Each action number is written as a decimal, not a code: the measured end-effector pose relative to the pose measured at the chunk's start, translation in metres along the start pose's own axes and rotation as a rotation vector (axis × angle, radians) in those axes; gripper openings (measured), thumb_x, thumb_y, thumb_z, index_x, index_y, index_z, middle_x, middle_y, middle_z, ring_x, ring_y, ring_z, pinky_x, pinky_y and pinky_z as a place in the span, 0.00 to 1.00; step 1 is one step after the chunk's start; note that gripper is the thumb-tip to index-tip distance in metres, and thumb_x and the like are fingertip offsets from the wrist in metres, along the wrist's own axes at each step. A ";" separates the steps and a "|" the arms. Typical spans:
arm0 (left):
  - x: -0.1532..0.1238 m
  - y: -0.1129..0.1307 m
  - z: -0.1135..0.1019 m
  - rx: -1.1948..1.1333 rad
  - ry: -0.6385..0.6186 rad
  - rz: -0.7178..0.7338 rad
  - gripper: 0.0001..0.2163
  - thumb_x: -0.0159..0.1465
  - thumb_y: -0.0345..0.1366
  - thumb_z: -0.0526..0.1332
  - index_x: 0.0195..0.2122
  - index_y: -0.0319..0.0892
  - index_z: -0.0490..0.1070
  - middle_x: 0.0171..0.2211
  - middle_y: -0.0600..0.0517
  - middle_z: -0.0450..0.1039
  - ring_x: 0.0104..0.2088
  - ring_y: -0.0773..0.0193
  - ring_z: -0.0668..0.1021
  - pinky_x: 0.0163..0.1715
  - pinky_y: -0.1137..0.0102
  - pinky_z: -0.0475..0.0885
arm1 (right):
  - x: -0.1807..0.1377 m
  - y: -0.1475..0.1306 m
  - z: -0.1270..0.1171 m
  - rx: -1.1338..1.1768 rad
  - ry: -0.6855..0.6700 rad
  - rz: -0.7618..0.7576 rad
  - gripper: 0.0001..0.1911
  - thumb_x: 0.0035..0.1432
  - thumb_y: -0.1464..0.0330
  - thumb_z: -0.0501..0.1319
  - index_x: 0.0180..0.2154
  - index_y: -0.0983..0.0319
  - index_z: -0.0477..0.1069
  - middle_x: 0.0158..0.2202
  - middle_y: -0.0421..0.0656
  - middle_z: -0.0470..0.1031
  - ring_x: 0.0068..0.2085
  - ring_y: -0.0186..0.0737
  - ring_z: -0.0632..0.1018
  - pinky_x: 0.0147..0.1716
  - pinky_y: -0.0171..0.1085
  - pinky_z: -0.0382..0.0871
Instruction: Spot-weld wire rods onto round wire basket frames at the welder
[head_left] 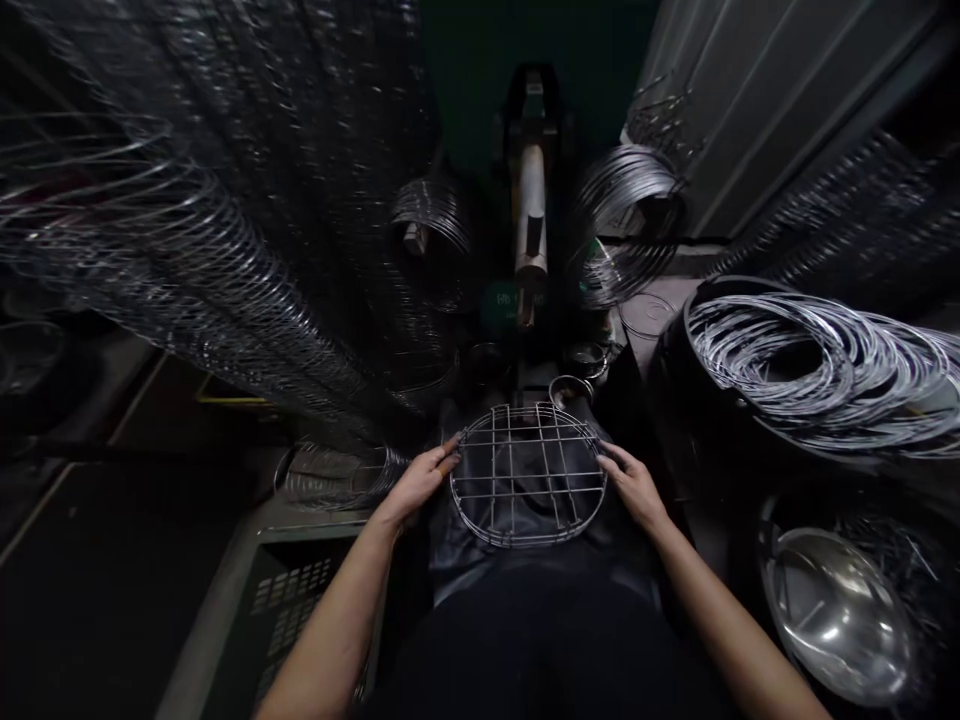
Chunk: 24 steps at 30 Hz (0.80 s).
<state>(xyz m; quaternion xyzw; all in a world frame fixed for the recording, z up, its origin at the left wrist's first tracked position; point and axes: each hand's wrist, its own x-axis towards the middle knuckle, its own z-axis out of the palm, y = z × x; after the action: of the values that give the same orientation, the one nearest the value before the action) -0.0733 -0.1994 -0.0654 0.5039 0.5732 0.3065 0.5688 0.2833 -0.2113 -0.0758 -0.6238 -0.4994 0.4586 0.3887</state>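
A round wire rack (529, 475), with crossing wires inside a ring, lies level above my lap between both hands. My left hand (424, 480) grips its left rim, fingers closed round the wire edge. On the opposite rim, my right hand (630, 483) holds the rack the same way. Beyond the rack stands a machine with a pale horizontal arm (532, 215) that ends in a dark metal tip. A small round metal cup (570, 391) sits just past the rack's far edge.
Tall stacks of wire rings (225, 270) lean at the left. Bundled rings (634, 220) hang beside the machine. A black tub (694, 300) of loose rings (817, 360) stands right, above a steel bowl (840, 610). A green plastic crate (292, 580) is at lower left.
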 end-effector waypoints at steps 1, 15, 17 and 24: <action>-0.002 0.001 -0.006 0.043 -0.027 0.002 0.27 0.50 0.50 0.65 0.49 0.42 0.72 0.50 0.47 0.71 0.54 0.53 0.68 0.53 0.64 0.62 | 0.000 -0.002 -0.003 -0.009 -0.029 0.009 0.23 0.51 0.58 0.62 0.47 0.61 0.73 0.49 0.45 0.74 0.53 0.48 0.72 0.57 0.51 0.59; -0.029 -0.008 0.005 0.413 -0.121 0.021 0.51 0.38 0.44 0.73 0.63 0.46 0.50 0.61 0.45 0.57 0.59 0.47 0.62 0.55 0.62 0.58 | -0.023 -0.014 -0.019 -0.303 -0.378 0.027 0.53 0.41 0.60 0.70 0.64 0.57 0.46 0.59 0.47 0.63 0.59 0.50 0.63 0.58 0.48 0.56; -0.031 -0.011 0.009 0.454 -0.085 -0.022 0.51 0.37 0.45 0.73 0.62 0.48 0.51 0.60 0.45 0.58 0.59 0.45 0.62 0.55 0.61 0.58 | -0.025 -0.010 -0.015 -0.350 -0.361 0.045 0.52 0.42 0.60 0.69 0.64 0.56 0.44 0.59 0.47 0.63 0.59 0.50 0.63 0.58 0.48 0.56; -0.031 -0.020 0.000 0.166 0.047 -0.028 0.54 0.32 0.39 0.75 0.62 0.44 0.52 0.36 0.52 0.72 0.40 0.58 0.75 0.40 0.68 0.68 | -0.026 -0.005 -0.020 -0.257 -0.299 0.034 0.49 0.39 0.61 0.71 0.62 0.55 0.52 0.58 0.45 0.65 0.58 0.52 0.65 0.57 0.50 0.57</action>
<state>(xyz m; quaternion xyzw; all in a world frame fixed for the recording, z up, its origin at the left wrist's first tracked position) -0.0822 -0.2346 -0.0727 0.5341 0.6167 0.2617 0.5157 0.2991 -0.2359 -0.0610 -0.6016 -0.5954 0.4852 0.2194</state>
